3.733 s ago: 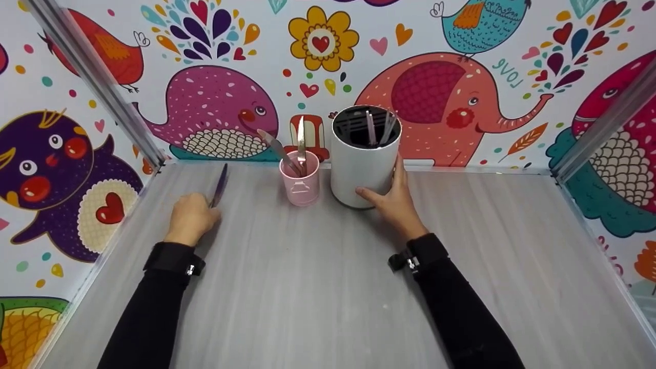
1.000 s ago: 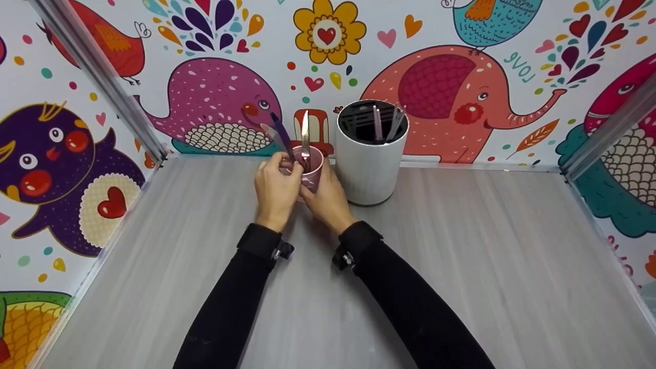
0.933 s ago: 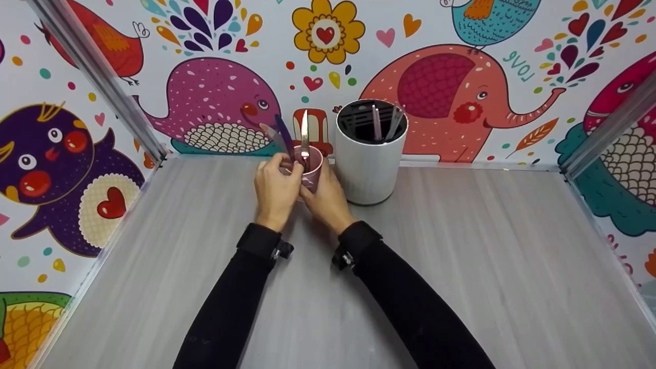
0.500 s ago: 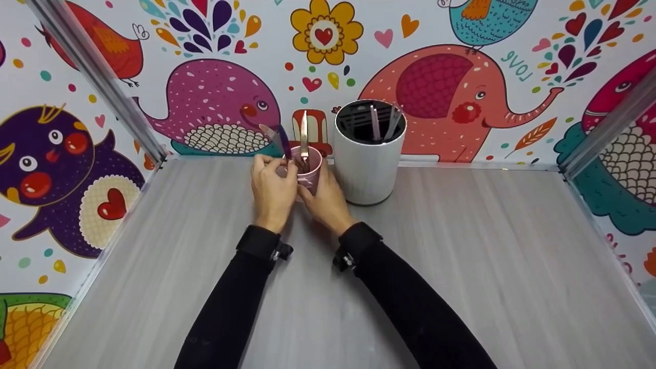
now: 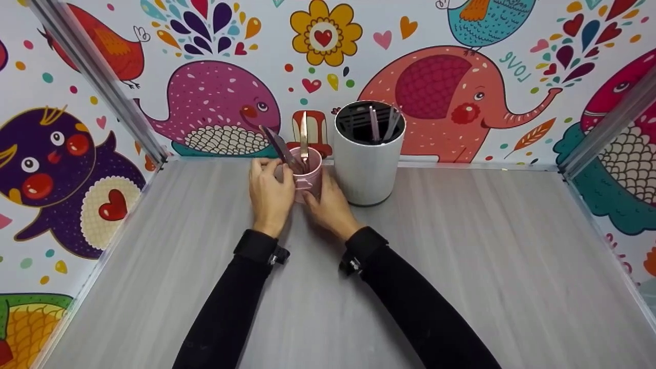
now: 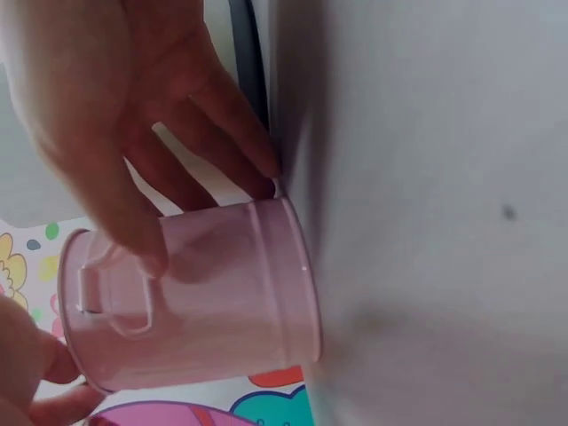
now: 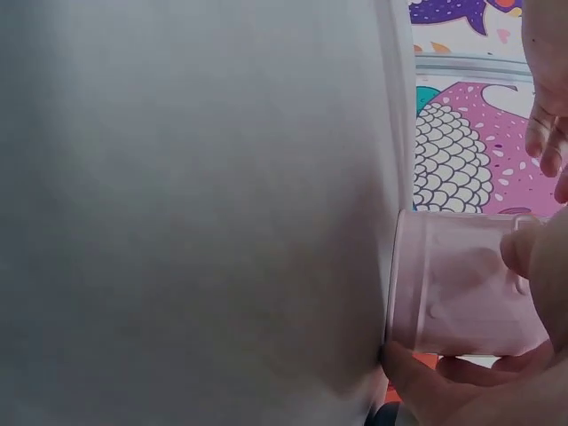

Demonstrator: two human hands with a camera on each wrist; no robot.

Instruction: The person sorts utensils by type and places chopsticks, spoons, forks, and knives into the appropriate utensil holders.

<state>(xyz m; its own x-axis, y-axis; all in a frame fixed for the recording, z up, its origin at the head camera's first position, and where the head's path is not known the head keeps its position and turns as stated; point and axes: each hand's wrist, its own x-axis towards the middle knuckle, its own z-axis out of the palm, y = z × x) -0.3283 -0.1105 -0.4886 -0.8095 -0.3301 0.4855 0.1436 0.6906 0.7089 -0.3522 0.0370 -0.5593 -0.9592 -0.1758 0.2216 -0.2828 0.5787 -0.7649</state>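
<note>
A pink cup (image 5: 309, 188) with a small front handle stands upright on the table. My right hand (image 5: 333, 209) holds its right side, thumb at the front by the handle and the other fingers round the back, as the left wrist view shows. Beside the left rim is my left hand (image 5: 270, 193), its fingers loosely bent and nothing gripped in them; whether a fingertip touches the rim I cannot tell. A dark purple knife (image 5: 272, 137) leans left out of the cup, overlapping another knife there. A shiny knife (image 5: 304, 134) stands blade up beside them.
Just right of the cup stands a white cylindrical knife block (image 5: 365, 174) with a black slotted inside and several thin utensils (image 5: 374, 124) in it. A patterned wall (image 5: 225, 102) closes off the back of the grey table (image 5: 318, 297).
My right hand has gone from the knife block to the pink cup. My left hand brought the purple knife from the left, lowered it into the cup and let go; the knife now leans left.
</note>
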